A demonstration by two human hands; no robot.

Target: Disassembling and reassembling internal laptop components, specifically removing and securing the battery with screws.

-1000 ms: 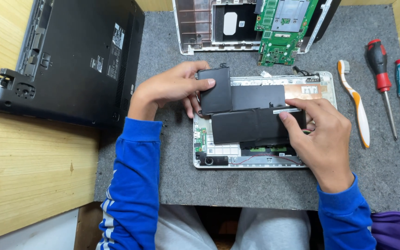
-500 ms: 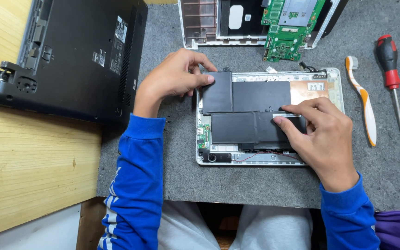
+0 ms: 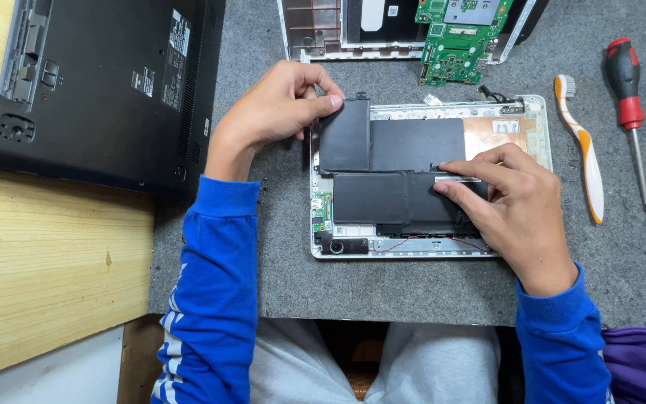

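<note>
Left hand (image 3: 274, 112) is up at the top left corner of the battery (image 3: 390, 168), grip pinched on that corner with thumb and fingertips, while the right hand (image 3: 514, 202) lies flat on the battery's right end, fingers pressing along the lower black cell, not closed around anything. The battery sits inside the open white case (image 3: 540, 127), two flat black slabs lying across most of it, upper slab with its left corner at the case edge. To do this well, I'd judge the thing is even pressure: keep the pack level, no bending of the soft cells, let the corners find their seats instead of forcing one end. Watch the thin red wire (image 3: 413, 241) running along the bottom edge by the speaker, it looks easy to trap under the pack. The small connector and cables at the top right corner of the case are close too. Around it all, a green board (image 3: 457, 34) lies on another shell just above, near the left knuckles. A toothbrush (image 3: 581, 146) lies right of the case, screwdrivers (image 3: 629, 105) beyond it, well apart. The big black laptop (image 3: 106, 82) sits left, touching nothing here. Grey mat (image 3: 413, 288) covers the table (image 3: 46, 269) under the work.
</note>
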